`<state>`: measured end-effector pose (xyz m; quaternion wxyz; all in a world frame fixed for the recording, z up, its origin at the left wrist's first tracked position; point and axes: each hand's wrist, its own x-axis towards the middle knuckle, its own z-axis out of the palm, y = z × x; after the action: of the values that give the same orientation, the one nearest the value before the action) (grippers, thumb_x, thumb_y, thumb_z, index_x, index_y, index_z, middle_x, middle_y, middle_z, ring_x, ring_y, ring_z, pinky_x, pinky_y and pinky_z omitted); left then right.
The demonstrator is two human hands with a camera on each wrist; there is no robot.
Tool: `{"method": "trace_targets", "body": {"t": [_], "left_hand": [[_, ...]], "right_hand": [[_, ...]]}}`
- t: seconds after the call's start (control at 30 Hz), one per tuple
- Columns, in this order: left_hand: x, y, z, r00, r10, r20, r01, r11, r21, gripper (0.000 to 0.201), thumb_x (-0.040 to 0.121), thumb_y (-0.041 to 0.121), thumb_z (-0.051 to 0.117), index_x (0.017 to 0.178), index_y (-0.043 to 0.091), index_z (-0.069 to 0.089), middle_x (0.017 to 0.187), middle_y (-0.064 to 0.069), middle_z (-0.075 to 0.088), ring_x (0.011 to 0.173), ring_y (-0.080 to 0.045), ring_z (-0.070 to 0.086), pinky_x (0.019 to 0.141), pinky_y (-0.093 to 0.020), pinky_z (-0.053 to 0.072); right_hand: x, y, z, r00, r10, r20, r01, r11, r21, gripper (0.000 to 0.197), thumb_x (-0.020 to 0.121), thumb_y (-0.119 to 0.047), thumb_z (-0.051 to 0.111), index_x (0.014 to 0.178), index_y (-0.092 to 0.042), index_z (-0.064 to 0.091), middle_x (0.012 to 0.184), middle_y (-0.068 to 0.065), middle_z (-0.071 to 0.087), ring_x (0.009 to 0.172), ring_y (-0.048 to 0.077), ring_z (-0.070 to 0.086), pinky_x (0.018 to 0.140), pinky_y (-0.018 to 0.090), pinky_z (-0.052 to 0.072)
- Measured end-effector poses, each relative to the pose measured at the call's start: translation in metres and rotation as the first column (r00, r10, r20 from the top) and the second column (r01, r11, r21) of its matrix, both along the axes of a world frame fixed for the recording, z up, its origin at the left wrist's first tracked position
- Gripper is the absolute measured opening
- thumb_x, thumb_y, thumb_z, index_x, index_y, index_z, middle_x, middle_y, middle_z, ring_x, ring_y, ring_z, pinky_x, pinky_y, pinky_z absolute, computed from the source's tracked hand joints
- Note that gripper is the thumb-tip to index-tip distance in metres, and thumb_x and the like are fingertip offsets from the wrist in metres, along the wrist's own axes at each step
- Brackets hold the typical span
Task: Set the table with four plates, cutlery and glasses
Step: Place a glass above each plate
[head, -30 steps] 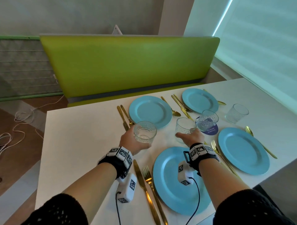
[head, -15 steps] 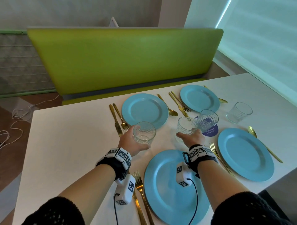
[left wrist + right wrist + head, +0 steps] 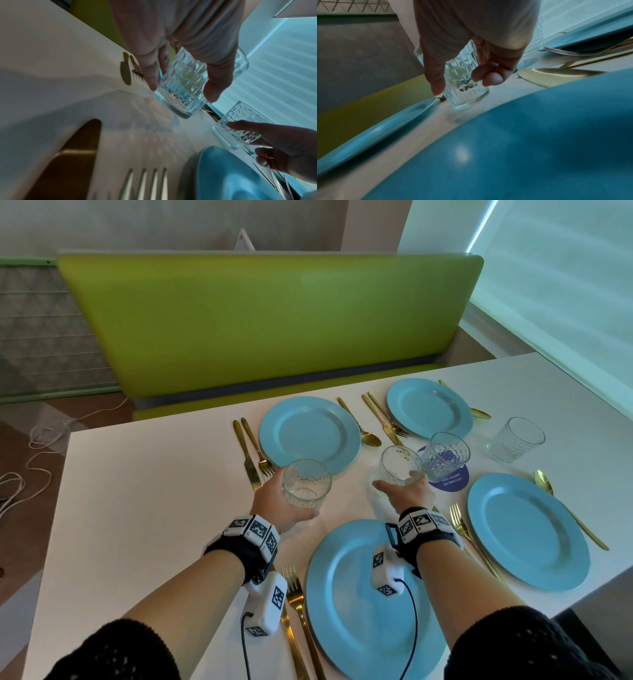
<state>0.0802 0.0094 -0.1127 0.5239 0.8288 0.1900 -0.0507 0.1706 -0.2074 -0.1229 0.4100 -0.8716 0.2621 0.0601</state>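
**Two glasses in hand, two standing on the table**

I am counting four blue plates: the near plate (image 3: pixel 359 604) under my right wrist, the right plate (image 3: pixel 527 532), the far left plate (image 3: pixel 308 434) and the far right plate (image 3: pixel 428 405). I am counting four patterned clear glasses as well. Gold cutlery is lying beside each plate; I am seeing four forks and three spoons, and the knives are partly hidden, so I cannot give their full number.

My left hand (image 3: pixel 277 501) is wrapping thumb and fingers round the left glass (image 3: pixel 306 482), holding it upright just past the near plate and in front of the far left plate; in the left wrist view its base seems to be at the tabletop, though I cannot tell whether it is touching. My right hand (image 3: pixel 407 491) is gripping the middle glass (image 3: pixel 399 465), thumb on one side and fingers curled on the other, its base close over the white table (image 3: pixel 137 491).

Just beyond my right hand's grip, a third glass (image 3: pixel 445 455) is standing on a round purple coaster (image 3: pixel 452 481). The fourth glass (image 3: pixel 517 439) is standing further to the right, well apart from both hands.
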Motion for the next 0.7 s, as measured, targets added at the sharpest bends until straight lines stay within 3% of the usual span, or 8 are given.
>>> {"method": "trace_targets", "body": {"t": [0.17, 0.37, 0.7], "left_hand": [[-0.002, 0.000, -0.002, 1.000, -0.019, -0.011, 0.019, 1.000, 0.006, 0.085, 0.057, 0.020, 0.088, 0.131, 0.021, 0.047, 0.127, -0.001, 0.059, 0.117, -0.019, 0.056, 0.095, -0.023, 0.044], [-0.008, 0.001, -0.008, 0.999, -0.041, -0.025, 0.041, 0.999, 0.004, 0.086, 0.057, 0.019, 0.088, 0.132, 0.021, 0.046, 0.126, -0.002, 0.059, 0.118, -0.020, 0.055, 0.093, -0.021, 0.042], [-0.012, 0.007, -0.018, 0.997, -0.045, -0.058, 0.047, 0.999, 0.023, 0.086, 0.058, 0.018, 0.088, 0.132, 0.022, 0.045, 0.126, -0.005, 0.059, 0.117, -0.023, 0.055, 0.088, -0.020, 0.041]], "right_hand": [[0.004, -0.001, -0.005, 0.999, 0.013, -0.050, -0.015, 0.999, -0.037, 0.087, 0.057, -0.030, 0.086, 0.129, -0.011, 0.040, 0.119, 0.018, 0.059, 0.107, 0.035, 0.061, 0.087, 0.048, 0.055], [-0.002, -0.009, -0.003, 0.996, 0.039, -0.078, -0.044, 0.997, -0.061, 0.087, 0.068, -0.011, 0.078, 0.139, -0.015, 0.030, 0.122, 0.019, 0.058, 0.109, 0.037, 0.059, 0.089, 0.049, 0.053], [-0.005, -0.017, -0.001, 0.999, 0.039, -0.033, -0.041, 0.996, -0.075, 0.091, 0.066, -0.010, 0.079, 0.142, -0.015, 0.028, 0.124, 0.019, 0.056, 0.112, 0.035, 0.058, 0.092, 0.047, 0.052]]}}
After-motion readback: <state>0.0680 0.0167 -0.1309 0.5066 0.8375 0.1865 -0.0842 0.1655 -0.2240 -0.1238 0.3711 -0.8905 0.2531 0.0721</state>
